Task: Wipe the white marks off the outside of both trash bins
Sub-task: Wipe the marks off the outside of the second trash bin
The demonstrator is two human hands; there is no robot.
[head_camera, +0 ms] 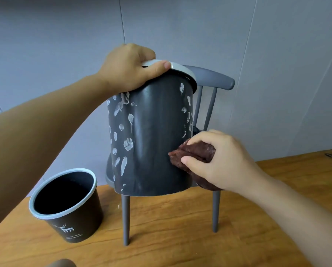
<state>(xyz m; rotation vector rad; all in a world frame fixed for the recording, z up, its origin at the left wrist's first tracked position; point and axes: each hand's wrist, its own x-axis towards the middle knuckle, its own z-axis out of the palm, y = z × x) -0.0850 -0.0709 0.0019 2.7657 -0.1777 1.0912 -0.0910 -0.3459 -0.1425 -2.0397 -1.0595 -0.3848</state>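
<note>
A dark grey trash bin [151,135] with a pale rim stands tilted on a small grey chair. White smears [122,132] cover its left side and a strip near its right edge; the middle band looks dark and bare. My left hand [130,68] grips the bin's rim from above. My right hand [217,160] holds a crumpled brown cloth [192,153] pressed against the bin's lower right side. A second dark bin [68,207] with a white deer print stands upright on the wooden floor at the lower left, mouth open; its visible side shows no smears.
The grey chair [213,76] has thin legs [126,220] on a wooden floor [180,237], backed close by a grey panelled wall [180,26]. A small dark object [329,155] lies on the floor at the far right. A blurred rounded shape [61,264] shows at the bottom edge.
</note>
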